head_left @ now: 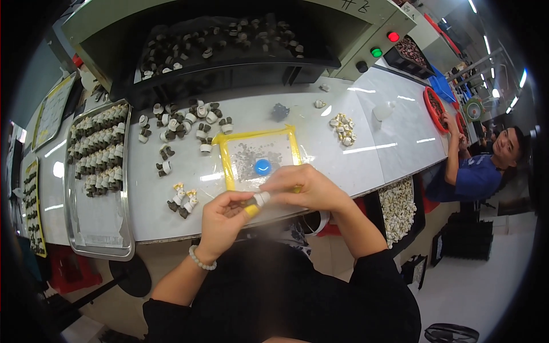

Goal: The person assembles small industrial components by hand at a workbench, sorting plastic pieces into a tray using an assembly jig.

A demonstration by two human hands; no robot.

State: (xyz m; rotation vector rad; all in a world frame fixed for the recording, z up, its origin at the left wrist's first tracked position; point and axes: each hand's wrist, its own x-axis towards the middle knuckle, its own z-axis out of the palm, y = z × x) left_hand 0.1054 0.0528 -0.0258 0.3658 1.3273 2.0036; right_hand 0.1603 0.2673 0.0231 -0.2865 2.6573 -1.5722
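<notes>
A small white-and-dark figurine [261,199] is held above the table's front edge. My left hand [222,220] pinches its dark lower end, and the thumb wears a yellow finger cover. From the right, the thumb and forefinger of my right hand [311,188] close on its white upper end; those fingers are slightly blurred. Just beyond my hands a round blue thing [262,166] lies on a sheet framed with yellow tape [227,171], among many small grey discs. Left of my left hand stand a few figurines with yellow-and-white tops [183,200].
A metal tray [128,240] with rows of figurines stands at left. Loose white-and-dark pieces [177,123] lie behind, before a machine [240,74] full of more. Small yellow-and-white parts [343,129] and a clear cup [384,111] are at right. A co-worker [477,171] reaches into a red basin [433,108].
</notes>
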